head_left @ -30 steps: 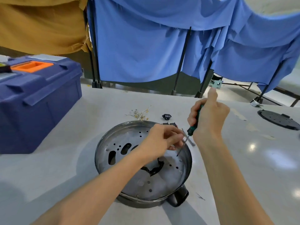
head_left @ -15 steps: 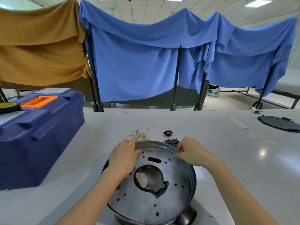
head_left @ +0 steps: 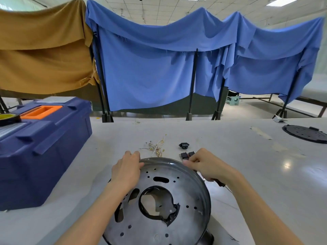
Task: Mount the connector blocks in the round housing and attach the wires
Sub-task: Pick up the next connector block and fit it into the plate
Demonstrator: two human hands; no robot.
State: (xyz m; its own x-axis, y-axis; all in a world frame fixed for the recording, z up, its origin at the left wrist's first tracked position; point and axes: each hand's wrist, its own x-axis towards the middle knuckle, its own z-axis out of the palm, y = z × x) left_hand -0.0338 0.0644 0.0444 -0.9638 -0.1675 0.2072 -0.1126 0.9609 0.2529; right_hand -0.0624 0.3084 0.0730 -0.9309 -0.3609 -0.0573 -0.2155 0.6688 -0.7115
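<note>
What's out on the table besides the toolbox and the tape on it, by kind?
Round housing: 1
Connector blocks: 2
Wire bundle: 1
Black round cover: 1
Screwdriver: 1, held in the right hand
Total: 6

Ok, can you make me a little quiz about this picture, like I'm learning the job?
1. True or false: the connector blocks already sit inside the housing.
2. What colour is the toolbox? A red, B blue, C green.
3. Fill in: the left hand and right hand both hold the housing's ____.
Key: 1 false, they lie on the table behind it. 2 B. 3 rim.
</note>
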